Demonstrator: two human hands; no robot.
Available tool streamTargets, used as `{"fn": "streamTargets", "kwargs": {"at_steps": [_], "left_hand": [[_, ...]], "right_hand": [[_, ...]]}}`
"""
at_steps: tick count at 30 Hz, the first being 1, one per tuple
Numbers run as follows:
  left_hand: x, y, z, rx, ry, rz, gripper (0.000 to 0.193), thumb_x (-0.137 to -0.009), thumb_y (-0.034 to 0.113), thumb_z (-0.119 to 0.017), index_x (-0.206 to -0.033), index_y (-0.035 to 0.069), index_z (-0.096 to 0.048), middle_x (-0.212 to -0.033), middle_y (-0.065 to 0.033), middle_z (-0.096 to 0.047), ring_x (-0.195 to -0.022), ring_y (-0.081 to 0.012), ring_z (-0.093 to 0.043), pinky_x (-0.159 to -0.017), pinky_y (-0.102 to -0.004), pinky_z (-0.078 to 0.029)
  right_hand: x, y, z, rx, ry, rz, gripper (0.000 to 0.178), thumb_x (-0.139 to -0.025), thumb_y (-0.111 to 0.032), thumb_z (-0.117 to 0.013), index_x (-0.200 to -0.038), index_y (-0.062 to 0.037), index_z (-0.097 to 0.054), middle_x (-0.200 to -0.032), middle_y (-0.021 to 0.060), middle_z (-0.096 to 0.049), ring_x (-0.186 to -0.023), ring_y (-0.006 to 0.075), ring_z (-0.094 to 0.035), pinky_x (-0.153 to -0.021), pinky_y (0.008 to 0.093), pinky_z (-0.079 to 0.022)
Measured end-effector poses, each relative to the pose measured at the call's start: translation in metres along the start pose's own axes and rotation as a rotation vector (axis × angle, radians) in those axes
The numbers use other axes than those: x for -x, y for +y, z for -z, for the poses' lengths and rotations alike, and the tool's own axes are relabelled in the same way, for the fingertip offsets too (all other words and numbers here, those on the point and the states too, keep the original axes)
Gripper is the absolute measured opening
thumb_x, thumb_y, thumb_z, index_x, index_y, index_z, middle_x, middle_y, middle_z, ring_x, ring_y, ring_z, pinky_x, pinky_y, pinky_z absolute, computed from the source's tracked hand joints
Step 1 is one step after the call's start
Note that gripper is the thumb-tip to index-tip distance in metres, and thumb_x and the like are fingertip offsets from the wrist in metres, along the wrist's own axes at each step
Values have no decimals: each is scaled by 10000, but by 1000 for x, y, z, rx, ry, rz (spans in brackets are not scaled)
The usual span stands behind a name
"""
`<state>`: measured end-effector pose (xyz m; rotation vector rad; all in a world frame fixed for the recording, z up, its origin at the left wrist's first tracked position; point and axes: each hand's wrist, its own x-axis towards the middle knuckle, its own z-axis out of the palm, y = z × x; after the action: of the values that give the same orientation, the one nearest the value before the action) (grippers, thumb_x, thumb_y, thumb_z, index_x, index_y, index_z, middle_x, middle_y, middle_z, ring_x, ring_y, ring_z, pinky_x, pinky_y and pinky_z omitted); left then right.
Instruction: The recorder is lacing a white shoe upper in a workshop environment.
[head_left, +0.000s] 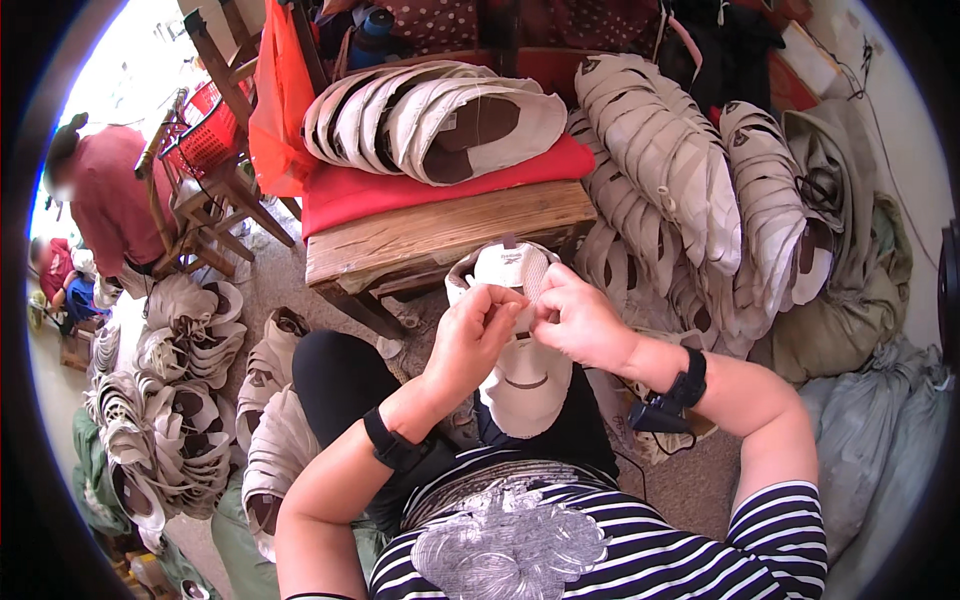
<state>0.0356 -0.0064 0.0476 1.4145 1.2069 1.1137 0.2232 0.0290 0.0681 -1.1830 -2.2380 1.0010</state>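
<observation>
A white shoe upper (523, 375) with a mesh toe rests on my lap, its toe pointing away from me. My left hand (470, 335) and my right hand (575, 318) both pinch it near the middle, fingers meeting over the tongue area. Each wrist wears a black band. I cannot tell whether a thread or small tool is between the fingertips.
A wooden bench (440, 235) with a red cushion (430, 185) carries a row of stacked shoe uppers (430, 115). More stacks hang at right (680, 180) and lie at left (170, 400). Grey sacks (870, 430) sit at right. A person in red (105, 195) sits at far left.
</observation>
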Motion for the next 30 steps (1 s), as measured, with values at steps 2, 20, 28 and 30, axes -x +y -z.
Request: {"fn": "streamTargets", "kwargs": {"at_steps": [2,20,28,30], "left_hand": [[2,0,-2,-5,18,-41,70,-925,63,-615,-968,10,-629,-792,-61,-634,-667,-111,-588,-607,-265,-488],[21,13,5,378,99,104,131,-993,78,-528,-1079,-22,-537,-915,-99,-658,-813,-150,-675,-703,-258,-548],[10,14,35,430,-57,123,301,-1042,206,-451,-1246,15,-561,-946,-54,-662,-726,-97,-647,-687,-232,-501],[9,10,46,429,-192,135,330,-1041,215,-453,-1291,17,-540,-931,-48,-661,-720,-88,-640,-686,-231,-501]], "right_hand": [[-2,-1,-9,-113,170,-15,109,-837,-102,-673,-776,-20,-637,-906,18,-480,-718,109,-523,-633,251,-442],[2,-20,-17,-663,-19,-249,100,-953,-64,-593,-1025,2,-616,-991,59,-655,-830,120,-662,-754,269,-551],[-31,-70,32,442,468,802,169,-756,-25,-670,-918,-28,-621,-839,88,-561,-691,254,-619,-575,346,-503],[-47,-120,71,555,734,980,194,-734,-22,-677,-924,-35,-639,-857,91,-606,-721,224,-634,-568,309,-484]]}}
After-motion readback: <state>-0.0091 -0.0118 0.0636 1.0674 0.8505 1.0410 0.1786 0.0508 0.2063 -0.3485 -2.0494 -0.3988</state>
